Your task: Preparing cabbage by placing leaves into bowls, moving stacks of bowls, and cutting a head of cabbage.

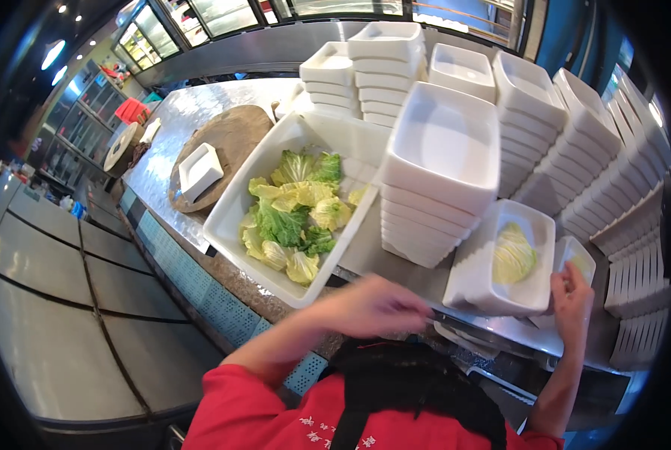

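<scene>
My left hand (377, 306) is blurred over the counter's front edge, near the big bin's front corner; its fingers are partly hidden. My right hand (573, 289) has its fingertips at a small white dish (588, 260) with something pale yellow-green in it; whether they grip the dish or the leaf is unclear. Just left of that hand, a cabbage leaf (514, 254) lies in a white rectangular dish (548, 225) on top of a stack. Loose green and yellow cabbage leaves (290, 211) lie in a large white plastic bin (239, 169).
Tall stacks of white dishes (442, 135) stand beside the bin, with more (526, 84) behind and at right. A small white dish (200, 171) sits on a round wooden chopping block (223, 132). A second block (122, 149) stands farther left. Steel cabinets (59, 315) are at left.
</scene>
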The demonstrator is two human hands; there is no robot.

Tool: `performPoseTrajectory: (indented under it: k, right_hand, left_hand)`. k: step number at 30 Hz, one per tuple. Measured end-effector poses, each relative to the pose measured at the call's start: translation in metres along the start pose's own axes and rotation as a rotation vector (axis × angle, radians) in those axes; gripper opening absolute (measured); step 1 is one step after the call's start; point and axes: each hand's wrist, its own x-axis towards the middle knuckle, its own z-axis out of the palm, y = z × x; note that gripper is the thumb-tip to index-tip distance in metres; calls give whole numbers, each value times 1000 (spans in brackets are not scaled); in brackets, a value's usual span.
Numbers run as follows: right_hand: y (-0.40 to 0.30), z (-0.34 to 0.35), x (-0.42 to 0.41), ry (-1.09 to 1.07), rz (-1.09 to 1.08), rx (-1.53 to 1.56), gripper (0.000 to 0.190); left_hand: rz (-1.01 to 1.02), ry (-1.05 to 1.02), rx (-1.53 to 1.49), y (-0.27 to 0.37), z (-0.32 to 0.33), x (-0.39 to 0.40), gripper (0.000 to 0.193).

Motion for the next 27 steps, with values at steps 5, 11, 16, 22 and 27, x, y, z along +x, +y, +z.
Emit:
performPoseTrajectory:
  k: [5, 11, 16, 22, 27]
  right_hand:
    - [-24, 9, -1, -173, 165, 194, 22]
    - [-32, 13, -5, -162, 152, 230, 21]
    - [-39, -15, -18, 50, 148, 232, 22]
    - [18, -75, -25, 175, 226, 303, 23]
    - [66, -103, -35, 203, 293, 292, 25]
  left_hand:
    - [-249, 757, 457, -87, -180, -35, 24]
    - [-140, 461, 1114, -171, -234, -5, 45]
    - [-237, 313, 1242, -192, -247, 9, 46]
    - [-406, 418, 911, -177, -258, 16, 26]
    - [-405, 576, 51, -152, -267, 7, 25]
